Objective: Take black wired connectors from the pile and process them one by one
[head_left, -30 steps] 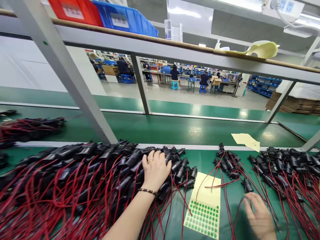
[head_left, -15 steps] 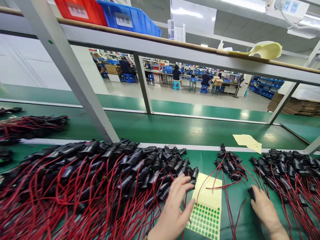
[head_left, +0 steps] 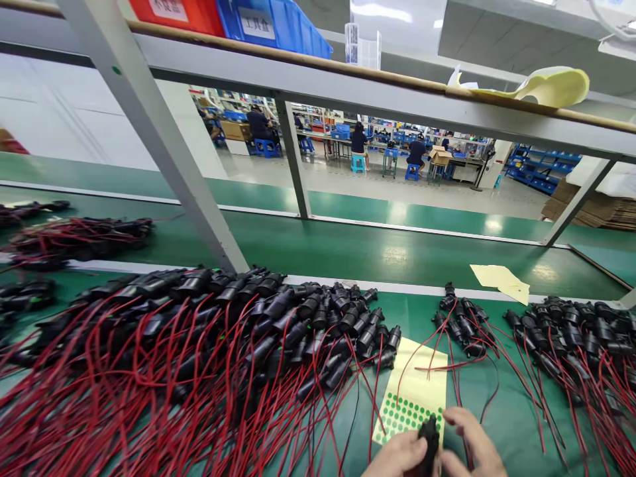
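Observation:
At the lower edge, my left hand is closed on a black cylindrical part, its thumb across the side and the narrow tip pointing up. Close by on the right, my right hand has its finger and thumb apart, with nothing visible between them. Behind the part lies a pale yellow sheet bearing rows of green round stickers; the hands cover its lower end. A large heap of similar black parts with red wires fills the left.
A small group of black parts lies beyond the sheet, and another heap is on the right. Yellow paper pieces rest farther back. A slanted grey post carries a shelf holding a blue bin. People sit in the background.
My right hand has moved left, and my left hand has come down and right from over the heap's edge. The black part from my right hand is now in my left.

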Demonstrator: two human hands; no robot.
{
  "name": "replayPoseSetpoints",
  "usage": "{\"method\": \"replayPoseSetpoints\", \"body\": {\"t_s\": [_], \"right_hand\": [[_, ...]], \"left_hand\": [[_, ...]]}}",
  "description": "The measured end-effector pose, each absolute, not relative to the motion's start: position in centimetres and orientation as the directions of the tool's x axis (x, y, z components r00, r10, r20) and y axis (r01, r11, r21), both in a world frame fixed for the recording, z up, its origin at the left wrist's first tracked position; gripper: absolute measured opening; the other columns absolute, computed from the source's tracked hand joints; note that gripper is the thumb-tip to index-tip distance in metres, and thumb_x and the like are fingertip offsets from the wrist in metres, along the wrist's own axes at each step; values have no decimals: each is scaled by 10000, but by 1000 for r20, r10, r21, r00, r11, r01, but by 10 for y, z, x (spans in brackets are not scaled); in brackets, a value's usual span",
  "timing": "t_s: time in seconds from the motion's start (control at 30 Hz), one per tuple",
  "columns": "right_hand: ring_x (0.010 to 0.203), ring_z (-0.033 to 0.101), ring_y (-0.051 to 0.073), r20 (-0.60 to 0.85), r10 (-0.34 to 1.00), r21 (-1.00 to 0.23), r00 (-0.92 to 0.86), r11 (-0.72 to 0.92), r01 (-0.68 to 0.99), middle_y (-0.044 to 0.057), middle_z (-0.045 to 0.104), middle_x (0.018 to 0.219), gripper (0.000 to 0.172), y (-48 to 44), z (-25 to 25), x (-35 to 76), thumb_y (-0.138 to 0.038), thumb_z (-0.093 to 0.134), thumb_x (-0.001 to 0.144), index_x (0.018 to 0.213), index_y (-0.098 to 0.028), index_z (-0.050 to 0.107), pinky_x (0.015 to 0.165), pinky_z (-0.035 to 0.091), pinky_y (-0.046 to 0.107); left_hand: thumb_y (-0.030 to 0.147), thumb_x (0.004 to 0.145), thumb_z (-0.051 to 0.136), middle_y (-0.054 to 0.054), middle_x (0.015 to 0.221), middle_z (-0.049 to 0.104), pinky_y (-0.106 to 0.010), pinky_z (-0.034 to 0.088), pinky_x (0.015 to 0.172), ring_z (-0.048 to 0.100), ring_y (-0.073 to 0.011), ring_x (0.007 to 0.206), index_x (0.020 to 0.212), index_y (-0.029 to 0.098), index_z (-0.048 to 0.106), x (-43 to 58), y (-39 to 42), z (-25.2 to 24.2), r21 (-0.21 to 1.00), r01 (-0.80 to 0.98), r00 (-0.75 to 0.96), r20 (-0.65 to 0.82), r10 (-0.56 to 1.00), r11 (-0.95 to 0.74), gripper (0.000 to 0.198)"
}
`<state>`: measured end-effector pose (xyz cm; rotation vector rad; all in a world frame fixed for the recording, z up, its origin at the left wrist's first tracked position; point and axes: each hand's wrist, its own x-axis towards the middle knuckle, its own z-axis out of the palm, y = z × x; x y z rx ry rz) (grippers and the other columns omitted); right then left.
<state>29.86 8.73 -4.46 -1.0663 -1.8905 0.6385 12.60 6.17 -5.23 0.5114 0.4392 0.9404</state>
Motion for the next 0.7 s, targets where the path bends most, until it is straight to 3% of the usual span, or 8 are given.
{"method": "replayPoseSetpoints", "body": {"t_s": [0.1,0.23,0.33,0.53,0.7], "right_hand": [[720,666,141,322,852,-670,-412,513,537,18,649,851,144,118,-38,311,-252,510,887,954,-247,638,673,547,205],[732,652,155,195,876,-538,-441,471,699,29,587,843,171,136,-45,309,-201,430,892,823,-222,585,692,535,244],[705,633,160,176,881,-511,-439,462,725,36,556,846,175,135,-52,301,-180,415,881,789,-215,560,707,530,278],[765,626,184,189,865,-516,-465,490,703,64,558,869,207,132,-50,298,-160,393,875,735,-213,534,736,524,301],[793,624,176,329,858,-717,-394,499,488,53,593,853,162,122,-45,303,-237,516,873,730,-215,590,713,521,247]], "left_hand": [[430,689,836,-30,730,688,-270,453,711,649,-151,710,845,150,660,119,59,-60,545,-716,388,-207,898,436,365],[423,658,857,-92,904,700,-319,465,781,647,-196,862,875,138,681,117,55,-63,527,-739,312,-284,907,420,399],[424,647,862,-97,933,688,-320,453,796,631,-202,893,889,142,696,118,54,-62,535,-734,313,-280,908,418,407],[412,634,870,-67,938,670,-290,431,790,596,-194,944,888,171,701,119,52,-58,530,-736,306,-293,906,420,389],[410,661,856,-50,911,684,-272,401,790,616,-159,865,877,180,651,122,50,-56,554,-729,300,-268,916,401,377]]}}
